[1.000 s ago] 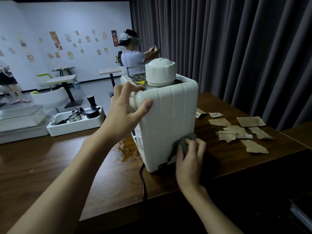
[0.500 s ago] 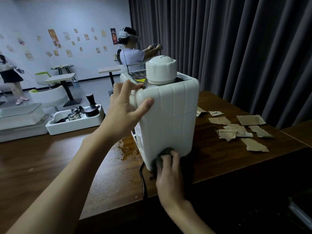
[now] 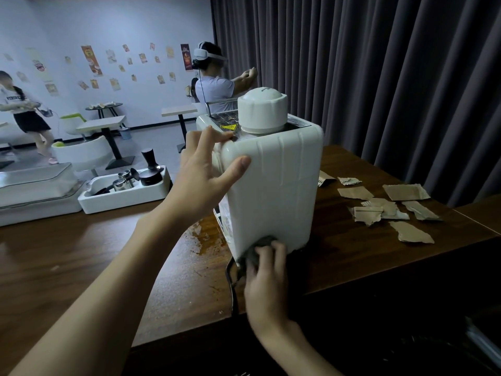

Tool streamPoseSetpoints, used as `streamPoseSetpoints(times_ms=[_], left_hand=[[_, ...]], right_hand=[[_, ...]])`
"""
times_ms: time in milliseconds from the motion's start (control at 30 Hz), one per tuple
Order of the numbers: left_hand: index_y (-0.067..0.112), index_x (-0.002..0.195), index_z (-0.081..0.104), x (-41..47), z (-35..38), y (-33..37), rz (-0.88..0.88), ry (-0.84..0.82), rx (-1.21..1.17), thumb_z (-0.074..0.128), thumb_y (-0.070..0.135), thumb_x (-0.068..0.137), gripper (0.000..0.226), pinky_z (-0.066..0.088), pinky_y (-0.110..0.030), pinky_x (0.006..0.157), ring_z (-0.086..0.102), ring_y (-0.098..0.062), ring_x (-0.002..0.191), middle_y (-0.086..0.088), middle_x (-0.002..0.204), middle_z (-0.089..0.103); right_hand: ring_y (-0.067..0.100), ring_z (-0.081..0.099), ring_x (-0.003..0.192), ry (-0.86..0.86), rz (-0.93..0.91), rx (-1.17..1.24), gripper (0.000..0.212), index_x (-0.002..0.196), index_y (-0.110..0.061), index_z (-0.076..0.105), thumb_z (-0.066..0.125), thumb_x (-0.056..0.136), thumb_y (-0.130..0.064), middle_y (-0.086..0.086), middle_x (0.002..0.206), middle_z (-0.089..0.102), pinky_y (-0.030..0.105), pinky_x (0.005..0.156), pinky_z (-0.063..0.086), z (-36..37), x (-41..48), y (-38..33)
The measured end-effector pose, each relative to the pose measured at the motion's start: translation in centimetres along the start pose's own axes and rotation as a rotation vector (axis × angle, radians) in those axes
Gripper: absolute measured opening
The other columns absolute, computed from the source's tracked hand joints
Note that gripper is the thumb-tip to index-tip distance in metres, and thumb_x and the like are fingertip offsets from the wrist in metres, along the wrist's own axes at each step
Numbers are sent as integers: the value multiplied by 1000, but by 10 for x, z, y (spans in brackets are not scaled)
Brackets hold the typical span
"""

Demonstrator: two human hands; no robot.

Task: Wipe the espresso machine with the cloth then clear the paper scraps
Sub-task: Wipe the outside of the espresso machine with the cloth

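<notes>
Dark grey curtain (image 3: 379,77) rt; white wall (image 3: 135,23) w/ posters (image 3: 91,59); small tables (image 3: 100,123), white chairs (image 3: 84,156).

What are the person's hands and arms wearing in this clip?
Nothing visible: the left hand and right hand are ungloved, with no rings, watch or bands; the left forearm and right forearm show no sleeve within the frame.

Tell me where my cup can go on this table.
Best is the bare wood of the table, between the white tray and the near edge. A narrow strip lies between the espresso machine and the paper scraps. Scraps crowd the right end; a brown stain sits left of the machine.
</notes>
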State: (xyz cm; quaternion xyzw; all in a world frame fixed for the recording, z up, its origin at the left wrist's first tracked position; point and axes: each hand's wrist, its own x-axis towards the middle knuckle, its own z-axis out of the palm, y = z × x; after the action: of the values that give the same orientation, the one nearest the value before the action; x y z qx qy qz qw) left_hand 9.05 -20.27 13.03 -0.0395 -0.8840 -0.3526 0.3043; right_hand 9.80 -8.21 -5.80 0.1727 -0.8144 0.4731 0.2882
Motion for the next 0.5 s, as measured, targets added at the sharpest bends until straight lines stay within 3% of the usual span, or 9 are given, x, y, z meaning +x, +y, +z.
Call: streamPoseSetpoints(times_ms=[167, 300, 367, 500], left_hand=[[57, 108, 38, -1, -2, 1, -5, -5, -6, 54, 74, 77, 39, 43, -56, 108, 39, -21, 132, 8, 129, 37], [57, 108, 38, -1, -3, 3, -7, -16, -3, 54, 76, 76, 40, 44, -57, 107, 40, -22, 132, 7, 129, 37], [56, 109, 38, -1, -2, 3, -6, -21, -2, 54, 77, 76, 42, 44, -57, 107, 39, -22, 132, 8, 128, 36], [54, 110, 39, -1, -2, 3, -6, -22, -7, 54, 77, 76, 43, 44, -57, 107, 40, -24, 132, 8, 126, 36]], right_hand=[[22, 59, 104, -34, -99, 4, 21, 103, -9, 62, 72, 85, -8, 9, 120, 52, 26, 89, 52, -14, 14, 13], [20, 55, 113, 140, 205, 64, 29, 117, -5, 61, 67, 89, -7, 9, 127, 52, 13, 88, 39, -40, 57, 30], [17, 53, 114, 200, 312, 91, 30, 119, -6, 57, 64, 90, -6, 8, 125, 53, 16, 84, 40, -51, 73, 40], [19, 57, 102, 242, 264, 103, 19, 107, -3, 64, 66, 88, -1, 9, 114, 54, 11, 78, 41, -49, 70, 41]])
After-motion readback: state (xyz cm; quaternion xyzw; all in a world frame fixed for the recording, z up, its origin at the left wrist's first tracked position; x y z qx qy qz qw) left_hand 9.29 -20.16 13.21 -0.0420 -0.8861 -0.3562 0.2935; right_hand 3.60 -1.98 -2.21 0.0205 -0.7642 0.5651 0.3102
